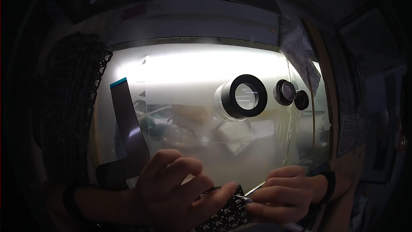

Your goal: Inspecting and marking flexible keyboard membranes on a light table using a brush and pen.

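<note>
My left hand [174, 191] is closed at the near edge of the lit table, its fingers curled and the index finger stretched to the right. A thin dark strip [209, 193] shows between its fingers, mostly hidden. Just to its right, my right hand [281, 195] pinches a slim metal tool [244, 198] with its tip turned toward the left fingers; its exact kind is unclear. Behind my left hand lies a flat, dark, bent ribbon cable [128, 124] with a teal end strip. Whether it joins the held strip is hidden.
On the glowing glass table [184, 86] stands a loupe [246, 96] with a black ring. Two small round lens pieces, one silver-rimmed [284, 92] and one dark [301, 100], sit to its right. Crumpled clear film [302, 60] hangs at the back right. Black patterned cloth [225, 219] is below my hands.
</note>
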Demonstrator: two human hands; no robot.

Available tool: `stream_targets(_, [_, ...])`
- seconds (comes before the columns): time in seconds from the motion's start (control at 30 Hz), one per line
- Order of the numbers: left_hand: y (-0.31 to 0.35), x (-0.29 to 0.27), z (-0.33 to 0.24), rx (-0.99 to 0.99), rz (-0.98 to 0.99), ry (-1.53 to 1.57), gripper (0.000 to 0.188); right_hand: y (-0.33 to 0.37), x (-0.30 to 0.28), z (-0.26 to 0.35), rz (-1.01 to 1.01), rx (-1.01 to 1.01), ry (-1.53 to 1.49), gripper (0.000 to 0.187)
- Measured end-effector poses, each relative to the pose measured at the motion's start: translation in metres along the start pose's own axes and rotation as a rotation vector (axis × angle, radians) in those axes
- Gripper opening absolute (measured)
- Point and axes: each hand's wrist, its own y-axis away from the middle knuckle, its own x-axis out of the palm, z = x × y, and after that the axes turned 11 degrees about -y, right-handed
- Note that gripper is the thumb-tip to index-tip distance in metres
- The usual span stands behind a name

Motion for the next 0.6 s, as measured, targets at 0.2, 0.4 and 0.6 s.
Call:
stream_targets(0.2, [-0.0057, -0.0022, -0.002, 0.021, 0.003, -0.052, 0.025, 0.0011, 0.0, -0.0018, -0.005, -0.018, -0.004, 0.023])
stream_targets(0.4, [-0.0052, -0.0014, -0.0017, 0.026, -0.003, -0.054, 0.025, 0.0015, 0.0008, -0.0027, -0.005, -0.03, 0.014, 0.022])
stream_targets(0.6, [-0.0059, -0.001, -0.0019, 0.028, -0.005, -0.049, 0.024, 0.0017, -0.0003, -0.0018, 0.004, -0.012, 0.009, 0.022])
